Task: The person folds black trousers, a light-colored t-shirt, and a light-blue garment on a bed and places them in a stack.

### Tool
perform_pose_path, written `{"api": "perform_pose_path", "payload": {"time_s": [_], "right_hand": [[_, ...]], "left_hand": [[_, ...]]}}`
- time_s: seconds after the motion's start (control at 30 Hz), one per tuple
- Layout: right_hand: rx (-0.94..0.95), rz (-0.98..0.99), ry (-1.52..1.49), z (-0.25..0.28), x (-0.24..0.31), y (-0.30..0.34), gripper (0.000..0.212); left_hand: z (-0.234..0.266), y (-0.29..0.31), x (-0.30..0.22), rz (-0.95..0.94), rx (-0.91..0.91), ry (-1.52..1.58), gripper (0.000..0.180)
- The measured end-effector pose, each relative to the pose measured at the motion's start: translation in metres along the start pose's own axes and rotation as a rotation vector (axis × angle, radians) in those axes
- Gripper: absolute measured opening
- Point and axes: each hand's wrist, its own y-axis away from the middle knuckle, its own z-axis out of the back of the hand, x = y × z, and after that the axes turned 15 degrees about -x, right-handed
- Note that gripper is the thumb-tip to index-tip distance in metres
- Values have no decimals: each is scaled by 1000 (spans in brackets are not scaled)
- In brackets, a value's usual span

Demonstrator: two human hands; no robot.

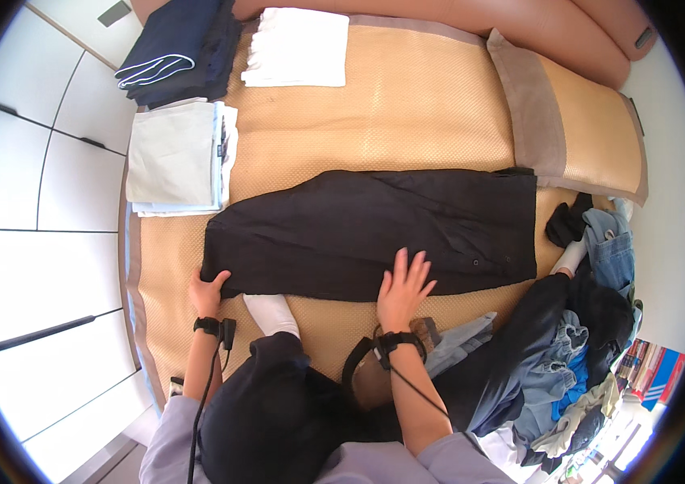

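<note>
A pair of black trousers (342, 230) lies folded lengthwise and stretched across the woven mat in front of me. My left hand (208, 292) is closed on the lower corner of its left end, thumb against the cloth. Flat on the near edge, right of the middle, my right hand (405, 290) rests with its fingers spread. Two small marks like buttons show near the right end of the cloth. Both my wrists wear black straps with cables.
Folded stacks of dark blue clothes (173, 56), pale clothes (171, 153) and white cloth (298, 48) stand at the far left. A pillow (600, 129) lies far right. Loose clothes (560, 363) are heaped at my right. White cabinets (44, 266) line the left side.
</note>
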Motion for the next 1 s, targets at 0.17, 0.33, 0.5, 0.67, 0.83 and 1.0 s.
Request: {"api": "perform_pose_path", "payload": {"time_s": [0.17, 0.33, 0.5, 0.67, 0.83, 1.0], "right_hand": [[186, 101, -15, -5, -11, 41, 51], [151, 91, -45, 6, 3, 35, 53], [93, 254, -318, 18, 60, 32, 59], [314, 502, -346, -15, 58, 60, 53], [351, 546, -364, -14, 53, 60, 55], [332, 529, -405, -17, 55, 63, 55]], "left_hand": [[-8, -2, -3, 2, -20, -6, 49], [-4, -6, -1, -23, 11, -73, 64], [2, -2, -5, -77, -68, -84, 61], [-10, -7, 9, -72, -1, 26, 60], [-3, -2, -6, -126, 21, -101, 60], [-12, -13, 20, -54, -76, 64, 61]]}}
